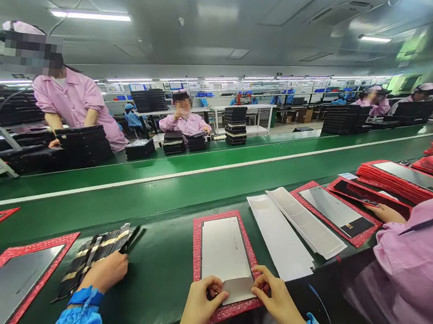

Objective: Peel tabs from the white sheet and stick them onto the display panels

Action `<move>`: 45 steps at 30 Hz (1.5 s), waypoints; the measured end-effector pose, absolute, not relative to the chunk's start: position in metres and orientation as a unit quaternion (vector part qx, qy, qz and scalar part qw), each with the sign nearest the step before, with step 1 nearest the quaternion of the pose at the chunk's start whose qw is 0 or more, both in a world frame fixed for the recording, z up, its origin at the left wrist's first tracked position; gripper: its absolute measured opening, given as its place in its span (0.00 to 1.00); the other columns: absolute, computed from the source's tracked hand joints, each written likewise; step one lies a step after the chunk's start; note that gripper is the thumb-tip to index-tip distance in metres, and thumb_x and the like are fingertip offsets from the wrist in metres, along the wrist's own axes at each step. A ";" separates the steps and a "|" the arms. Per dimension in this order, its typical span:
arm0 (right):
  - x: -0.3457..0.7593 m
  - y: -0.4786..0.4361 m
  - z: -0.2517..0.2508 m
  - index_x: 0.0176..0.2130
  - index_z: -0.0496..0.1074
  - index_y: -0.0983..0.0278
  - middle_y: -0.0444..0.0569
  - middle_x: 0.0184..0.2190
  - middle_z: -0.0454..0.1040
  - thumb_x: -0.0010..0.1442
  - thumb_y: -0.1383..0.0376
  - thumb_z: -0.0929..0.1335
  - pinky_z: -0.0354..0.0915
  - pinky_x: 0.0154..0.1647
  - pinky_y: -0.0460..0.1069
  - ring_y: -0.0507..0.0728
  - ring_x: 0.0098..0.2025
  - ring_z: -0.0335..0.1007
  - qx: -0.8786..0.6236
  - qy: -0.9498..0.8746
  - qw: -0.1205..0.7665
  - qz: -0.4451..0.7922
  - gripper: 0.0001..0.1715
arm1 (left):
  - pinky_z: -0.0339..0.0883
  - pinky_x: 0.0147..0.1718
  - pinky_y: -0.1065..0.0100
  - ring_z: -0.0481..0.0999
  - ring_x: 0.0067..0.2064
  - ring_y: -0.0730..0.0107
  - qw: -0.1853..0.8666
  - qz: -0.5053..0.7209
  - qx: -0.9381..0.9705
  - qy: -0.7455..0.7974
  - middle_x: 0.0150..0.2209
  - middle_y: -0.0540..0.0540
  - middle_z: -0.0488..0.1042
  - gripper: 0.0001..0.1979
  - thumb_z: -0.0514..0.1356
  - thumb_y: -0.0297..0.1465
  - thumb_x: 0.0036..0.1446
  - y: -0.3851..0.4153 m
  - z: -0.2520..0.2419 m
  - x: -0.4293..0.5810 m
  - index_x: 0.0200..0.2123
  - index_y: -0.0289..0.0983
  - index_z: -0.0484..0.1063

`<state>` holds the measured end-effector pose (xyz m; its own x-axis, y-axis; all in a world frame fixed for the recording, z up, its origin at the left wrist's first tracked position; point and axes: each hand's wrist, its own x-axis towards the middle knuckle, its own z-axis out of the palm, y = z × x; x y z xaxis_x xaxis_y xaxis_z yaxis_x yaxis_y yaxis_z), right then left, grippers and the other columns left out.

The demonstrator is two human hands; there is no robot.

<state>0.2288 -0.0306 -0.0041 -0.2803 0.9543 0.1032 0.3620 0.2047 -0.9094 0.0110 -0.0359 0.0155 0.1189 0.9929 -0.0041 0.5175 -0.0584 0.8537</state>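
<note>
Lengthwise — silver panel (long axis pointing away)

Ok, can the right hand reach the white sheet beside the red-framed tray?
Probably yes: the right hand sits at the tray's near edge, and the sheet lies close by on the green belt, nothing between. Its fingers hold a silver sheet.

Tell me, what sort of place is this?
It looks like a factory assembly line, perhaps for flat panels. A long green conveyor belt runs through the room, workers in matching pink smocks sit along it, and stacks of black panels stand beside it.
</note>
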 end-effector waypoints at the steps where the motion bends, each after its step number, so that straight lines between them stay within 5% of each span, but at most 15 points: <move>1: 0.229 -0.031 -0.004 0.47 0.58 0.59 0.38 0.25 0.66 0.55 0.69 0.62 0.56 0.29 0.44 0.49 0.27 0.61 -0.478 -0.688 0.361 0.409 0.19 | 0.60 0.26 0.74 0.69 0.25 0.72 0.367 0.322 0.649 0.583 0.23 0.50 0.75 0.05 0.62 0.31 0.45 -0.036 0.015 0.011 0.27 0.36 0.72; 20: 0.228 -0.036 -0.013 0.47 0.60 0.59 0.41 0.29 0.67 0.57 0.68 0.62 0.63 0.35 0.45 0.50 0.32 0.65 -0.496 -0.718 0.352 0.339 0.15 | 0.63 0.30 0.72 0.71 0.29 0.70 0.339 0.336 0.667 0.572 0.26 0.51 0.74 0.07 0.63 0.29 0.43 -0.040 0.012 0.010 0.30 0.38 0.72; 29: 0.231 -0.047 -0.027 0.53 0.59 0.60 0.50 0.46 0.68 0.59 0.64 0.62 0.66 0.48 0.50 0.56 0.48 0.65 -0.510 -0.767 0.377 0.091 0.21 | 0.63 0.31 0.70 0.68 0.32 0.69 0.255 0.323 0.707 0.575 0.36 0.47 0.65 0.10 0.66 0.34 0.41 -0.039 0.019 0.005 0.29 0.40 0.73; 38: 0.214 -0.061 -0.048 0.42 0.70 0.66 0.49 0.41 0.74 0.55 0.74 0.60 0.66 0.49 0.51 0.56 0.47 0.69 -0.347 -0.857 0.341 -0.169 0.16 | 0.64 0.27 0.71 0.64 0.25 0.74 0.204 0.352 0.714 0.570 0.36 0.46 0.67 0.08 0.59 0.37 0.51 -0.037 -0.003 0.007 0.28 0.39 0.74; 45: 0.164 -0.056 -0.045 0.38 0.71 0.62 0.45 0.41 0.75 0.57 0.73 0.57 0.49 0.60 0.53 0.52 0.46 0.69 -0.330 -0.827 0.391 -0.236 0.17 | 0.63 0.23 0.72 0.64 0.22 0.75 0.206 0.369 0.720 0.551 0.34 0.45 0.68 0.17 0.50 0.42 0.57 -0.039 -0.006 0.008 0.28 0.39 0.74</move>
<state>0.1644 -0.0558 -0.0450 -0.4773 0.3608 0.8013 0.7290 0.6717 0.1318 0.0077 -0.0392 -0.0058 0.1207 0.9452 0.3033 0.6416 -0.3074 0.7027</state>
